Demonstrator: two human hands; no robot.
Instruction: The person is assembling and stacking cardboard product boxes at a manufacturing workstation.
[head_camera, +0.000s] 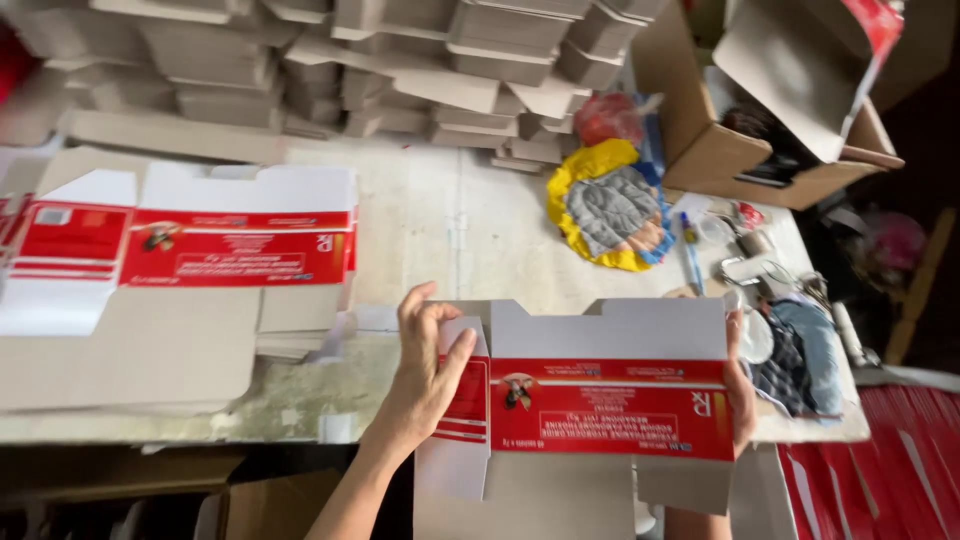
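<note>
left hand: gripping the left end of a flat red-and-white carton blank, thumb on the printed face, fingers curled over the top edge of the side flap.
right hand: mostly hidden behind the blank's right edge; only fingers show, wrapped round that edge, so it is holding the blank too.
carton blank, where: held at the near edge of the bench, partly overhanging it, between both hands, printed side up toward the camera.
long axis: runs left to right, one hand at each end; white flaps point away from the person, grey flaps hang toward them.
nearer hand: left hand is fully on the blank and more in view; right only clamps the edge.
stack of blanks: same kind of flat cartons, piled on the bench to the left of the left hand, well apart from the held one.
folded grey cartons: heaped along the far side of the bench.
yellow-rimmed cloth: lies beyond the held blank, toward the right.
open brown box: far right corner.
small clutter: bits and a pen near the right hand, too small to name surely.
</note>
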